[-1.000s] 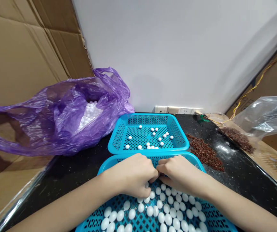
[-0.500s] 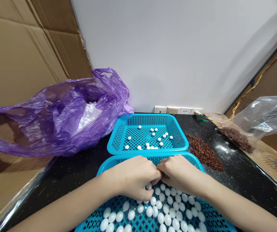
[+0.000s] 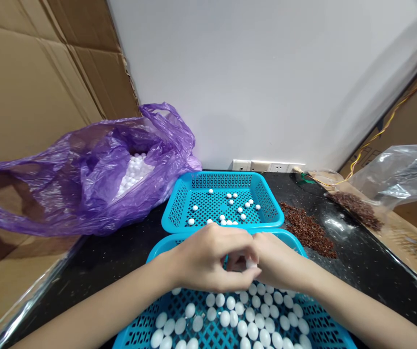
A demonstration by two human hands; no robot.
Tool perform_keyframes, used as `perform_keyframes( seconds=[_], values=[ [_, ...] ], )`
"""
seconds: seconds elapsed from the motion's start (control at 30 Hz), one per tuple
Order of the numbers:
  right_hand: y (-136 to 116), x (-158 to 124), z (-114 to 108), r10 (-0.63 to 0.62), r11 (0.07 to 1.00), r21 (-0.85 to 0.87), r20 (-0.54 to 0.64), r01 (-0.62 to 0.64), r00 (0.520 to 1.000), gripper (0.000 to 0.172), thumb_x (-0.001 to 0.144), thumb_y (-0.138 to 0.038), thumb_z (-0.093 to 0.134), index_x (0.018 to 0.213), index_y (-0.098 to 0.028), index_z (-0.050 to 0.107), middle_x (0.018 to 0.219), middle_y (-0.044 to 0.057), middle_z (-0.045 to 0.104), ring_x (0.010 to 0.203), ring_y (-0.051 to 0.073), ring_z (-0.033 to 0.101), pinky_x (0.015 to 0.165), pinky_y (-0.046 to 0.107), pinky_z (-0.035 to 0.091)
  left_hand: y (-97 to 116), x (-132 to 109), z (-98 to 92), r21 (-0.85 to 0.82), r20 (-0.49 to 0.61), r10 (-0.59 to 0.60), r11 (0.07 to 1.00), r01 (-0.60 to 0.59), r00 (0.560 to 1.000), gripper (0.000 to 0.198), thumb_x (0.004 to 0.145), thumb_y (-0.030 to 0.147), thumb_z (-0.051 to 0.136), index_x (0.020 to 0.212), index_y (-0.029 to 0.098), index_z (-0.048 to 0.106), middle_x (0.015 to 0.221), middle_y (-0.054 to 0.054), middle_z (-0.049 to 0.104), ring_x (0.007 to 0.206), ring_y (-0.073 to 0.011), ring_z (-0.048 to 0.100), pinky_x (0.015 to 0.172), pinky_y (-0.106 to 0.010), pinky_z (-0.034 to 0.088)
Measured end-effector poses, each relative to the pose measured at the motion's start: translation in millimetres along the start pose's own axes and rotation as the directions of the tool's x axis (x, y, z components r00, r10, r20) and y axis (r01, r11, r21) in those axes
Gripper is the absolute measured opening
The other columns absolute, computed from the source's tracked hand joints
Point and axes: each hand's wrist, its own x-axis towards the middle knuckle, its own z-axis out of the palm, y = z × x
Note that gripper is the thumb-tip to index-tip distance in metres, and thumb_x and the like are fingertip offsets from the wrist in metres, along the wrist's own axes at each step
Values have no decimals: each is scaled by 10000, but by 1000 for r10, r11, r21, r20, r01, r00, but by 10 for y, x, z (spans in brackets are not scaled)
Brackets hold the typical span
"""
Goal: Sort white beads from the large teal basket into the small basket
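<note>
- Left hand point(image 3: 219, 257) has shifted right, toward the right hand point(image 3: 283, 261).
- Its thumb and fingers curl together, pinching a white ball point(image 3: 251, 263) above the near basket point(image 3: 163, 243); the ball is mostly covered, so its long axis and direction cannot be told.
- Right fingers are largely hidden; their grip cannot be told.
- Far basket point(image 3: 175, 213) lies lengthwise left to right on the tabletop point(image 3: 99, 261).

A pale wall point(image 3: 252, 72) fills the upper middle, sockets point(image 3: 279, 167) low along it; brown cardboard point(image 3: 30, 63) stands upper left; the speckled black surface point(image 3: 357, 252) reflects light right of center.
</note>
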Motion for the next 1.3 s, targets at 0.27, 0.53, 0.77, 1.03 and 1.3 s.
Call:
perform_keyframes(
  seconds=[0.27, 0.53, 0.77, 1.03, 1.3],
  values=[
    [39, 13, 50, -20, 1000, 15, -76, 21, 997, 127, 859, -208, 561, 751, -156, 602, 692, -2, 610, 589, 98, 520, 529, 221, 334, -85, 7, -36, 138, -268, 11, 990, 27, 963, 75, 779, 120, 608, 835, 160, 576, 740, 32, 616, 526, -47, 521, 506, -172, 426],
    [-2, 2, -19, -82, 939, 305, -247, 158, 965, 62, 878, -210, 524, 832, -170, 528, 793, 11, 577, 694, 106, 513, 608, 224, 420, -99, 35, -40, 154, -494, 35, 987, 48, 869, 154, 758, 60, 611, 872, 147, 555, 825, -3, 614, 677, -89, 572, 585, -210, 479],
    [-17, 45, -39, 194, 750, 657, -332, 78, 923, 141, 887, -329, 515, 872, -190, 529, 708, -18, 513, 567, 83, 501, 443, 187, 410, -140, 26, -36, 30, -642, -36, 997, 71, 766, 248, 763, 76, 634, 978, 161, 541, 934, -25, 610, 846, -134, 612, 756, -269, 528],
    [30, 64, -71, 385, 688, 713, -513, 132, 767, 191, 869, -375, 556, 841, -188, 532, 618, -55, 487, 462, 38, 431, 416, 170, 345, -148, 63, -80, 170, -590, 44, 983, 71, 806, 149, 770, 90, 678, 895, 156, 632, 890, -12, 645, 821, -96, 609, 730, -197, 522],
    [17, 65, -65, 366, 702, 693, -548, 163, 752, 177, 871, -361, 558, 833, -189, 537, 654, -48, 506, 459, 31, 411, 419, 173, 337, -134, 69, -75, 78, -521, 31, 997, 12, 853, 118, 734, 113, 729, 813, 130, 644, 792, -7, 650, 719, -82, 607, 664, -181, 538]
  ],
)
